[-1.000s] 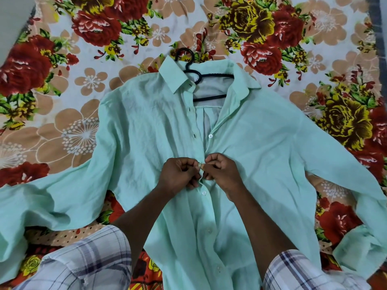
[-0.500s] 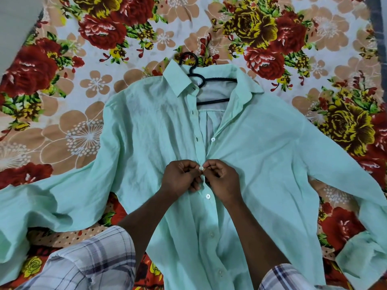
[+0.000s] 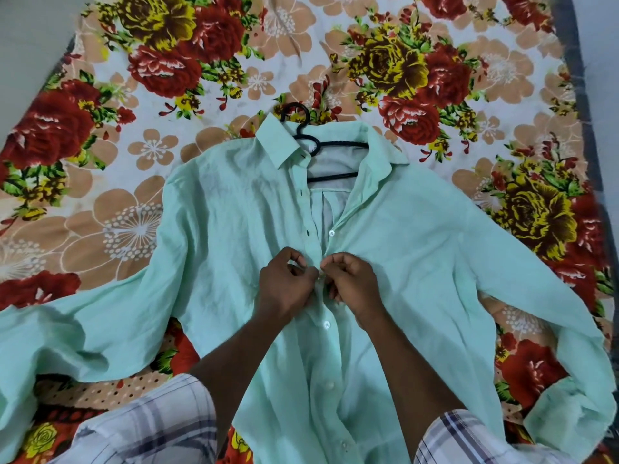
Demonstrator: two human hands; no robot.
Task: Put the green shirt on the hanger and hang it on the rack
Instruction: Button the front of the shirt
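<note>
Green shirt [image 3: 385, 249] placket pinched by both hands [image 3: 320, 283], button hidden; hanger [image 3: 313, 142] half-covered.

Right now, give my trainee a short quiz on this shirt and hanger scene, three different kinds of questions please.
1. True or false: the black hanger is already inside the green shirt.
2. Where are the left hand and right hand working? A) collar B) front placket C) a cuff
3. Fill in: the shirt lies on a ______ bedsheet.

Key: 1 true; 2 B; 3 floral
</note>
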